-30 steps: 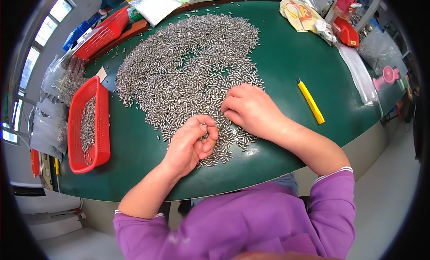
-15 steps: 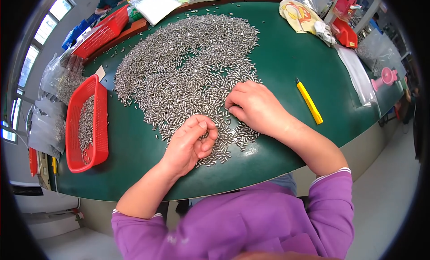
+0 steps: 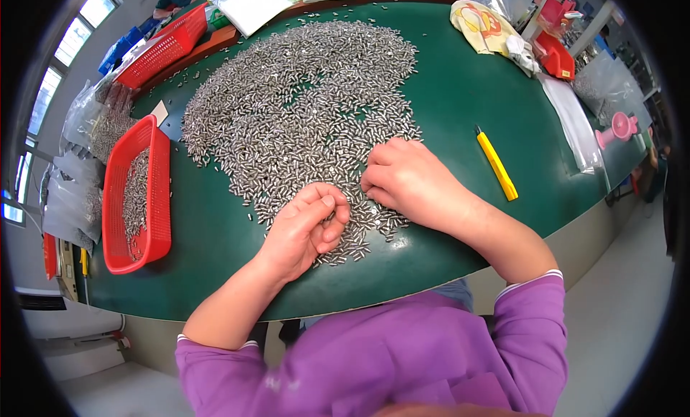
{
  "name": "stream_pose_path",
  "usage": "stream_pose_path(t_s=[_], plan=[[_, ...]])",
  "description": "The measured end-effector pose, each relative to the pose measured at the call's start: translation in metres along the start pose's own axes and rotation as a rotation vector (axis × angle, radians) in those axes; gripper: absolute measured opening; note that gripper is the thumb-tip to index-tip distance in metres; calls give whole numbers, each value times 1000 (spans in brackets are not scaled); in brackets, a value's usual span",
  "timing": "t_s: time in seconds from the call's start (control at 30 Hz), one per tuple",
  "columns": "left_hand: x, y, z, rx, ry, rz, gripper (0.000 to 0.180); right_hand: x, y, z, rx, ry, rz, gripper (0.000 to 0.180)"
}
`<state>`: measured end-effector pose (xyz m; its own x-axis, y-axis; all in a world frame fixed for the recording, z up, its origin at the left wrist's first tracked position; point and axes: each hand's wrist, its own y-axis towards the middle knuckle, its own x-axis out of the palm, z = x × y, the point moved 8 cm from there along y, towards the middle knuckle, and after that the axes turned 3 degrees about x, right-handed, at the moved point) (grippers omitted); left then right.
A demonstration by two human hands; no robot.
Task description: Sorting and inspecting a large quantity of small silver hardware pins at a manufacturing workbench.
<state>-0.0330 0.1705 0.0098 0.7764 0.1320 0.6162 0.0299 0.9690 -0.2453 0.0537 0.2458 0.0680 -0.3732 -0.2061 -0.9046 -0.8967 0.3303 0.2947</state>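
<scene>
A broad pile of small silvery metal pins (image 3: 287, 108) is spread over the green table (image 3: 453, 101). At its near edge my left hand (image 3: 305, 226) rests palm turned inward, fingers curled and thumb bent over them; whatever lies inside the curl is hidden. To its right, my right hand (image 3: 410, 180) is back side up over the pins, its fingertips pressed together among them. I cannot make out whether a pin is between those fingertips. Loose pins lie between and below the two hands.
A red plastic basket (image 3: 159, 223) partly filled with pins stands on the left. A yellow utility knife (image 3: 497, 164) lies right of my right hand. Plastic bags (image 3: 75, 194) sit beyond the basket, and a patterned cloth (image 3: 480, 27) lies at the far right.
My right hand has shifted slightly nearer to me, its fingers drawn closer together. My left hand holds almost the same pose and place.
</scene>
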Motion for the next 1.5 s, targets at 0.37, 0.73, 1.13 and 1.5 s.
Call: stream_pose_path(t_s=[0.37,0.73,1.13,1.5], plan=[[0,-2,-2,-43,44,27,7,-6,1,5,28,127,71,8],[1,-1,-2,-37,21,-15,9,7,2,5,40,39,56,10],[3,-4,-3,-36,78,21,12,-14,3,-11,-29,549,146,15],[3,-3,2,-37,28,-18,16,-1,1,17,97,45,68,17]])
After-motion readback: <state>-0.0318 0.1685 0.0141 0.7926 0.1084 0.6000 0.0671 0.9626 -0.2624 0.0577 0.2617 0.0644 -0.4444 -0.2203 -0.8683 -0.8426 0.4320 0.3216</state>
